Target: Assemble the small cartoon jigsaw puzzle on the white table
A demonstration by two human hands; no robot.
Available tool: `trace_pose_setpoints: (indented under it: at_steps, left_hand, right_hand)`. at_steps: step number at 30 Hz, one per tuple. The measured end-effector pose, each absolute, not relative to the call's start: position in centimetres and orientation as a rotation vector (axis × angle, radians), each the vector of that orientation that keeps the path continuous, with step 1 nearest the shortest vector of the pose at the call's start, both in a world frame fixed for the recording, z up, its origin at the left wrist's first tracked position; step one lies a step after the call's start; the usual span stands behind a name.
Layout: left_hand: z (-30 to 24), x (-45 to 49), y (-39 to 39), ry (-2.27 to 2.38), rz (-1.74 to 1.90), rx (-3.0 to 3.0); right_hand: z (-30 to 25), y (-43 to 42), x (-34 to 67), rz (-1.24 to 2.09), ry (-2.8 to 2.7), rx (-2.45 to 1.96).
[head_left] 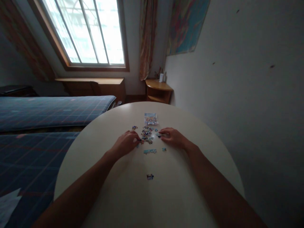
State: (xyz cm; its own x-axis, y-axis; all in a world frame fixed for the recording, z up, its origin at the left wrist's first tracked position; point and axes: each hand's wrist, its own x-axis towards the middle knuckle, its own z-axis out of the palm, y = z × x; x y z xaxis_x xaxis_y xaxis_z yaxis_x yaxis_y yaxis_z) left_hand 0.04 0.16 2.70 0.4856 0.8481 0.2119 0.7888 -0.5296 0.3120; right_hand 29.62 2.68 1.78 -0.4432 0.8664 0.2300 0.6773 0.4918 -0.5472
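Observation:
A pile of small colourful puzzle pieces (pixel 146 134) lies on a round white table (pixel 118 190). My left hand (pixel 125 143) rests at the pile's left edge, fingers curled, fingertips pinched on a piece there. At the pile's right edge my right hand (pixel 173 137) has its fingers closed on a small dark piece. A short joined strip of pieces (pixel 149 151) lies just nearer me, one loose blue piece (pixel 163 149) beside it. A single piece (pixel 150 176) lies alone closer to me. A small printed picture card (pixel 150 118) lies beyond the pile.
Beds with blue checked covers (pixel 47 110) stand left of the table. A white wall (pixel 249 95) runs along the right. A wooden corner shelf (pixel 158 90) and a low wooden cabinet (pixel 95 85) stand under the window at the back.

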Motion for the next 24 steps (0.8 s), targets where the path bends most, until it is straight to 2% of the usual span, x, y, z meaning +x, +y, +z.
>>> trace_pose_setpoints:
  at_steps: [7,14,18,24]
  left_hand:
    - [2.2,0.6,0.0,1.332,0.589,2.585]
    - [1.5,0.8,0.0,1.312,0.611,2.616]
    - [1.7,1.3,-0.4,1.261,0.695,2.627]
    - [2.6,3.1,-2.4,1.087,0.616,2.682]
  right_hand:
    - [2.2,2.3,31.0,0.409,-2.356,-1.270]
    - [1.4,2.2,28.4,0.187,-2.248,-1.386]
    - [1.2,2.0,27.2,0.187,-2.241,-1.431]
    - [2.1,1.5,26.6,0.193,-2.249,-1.613]
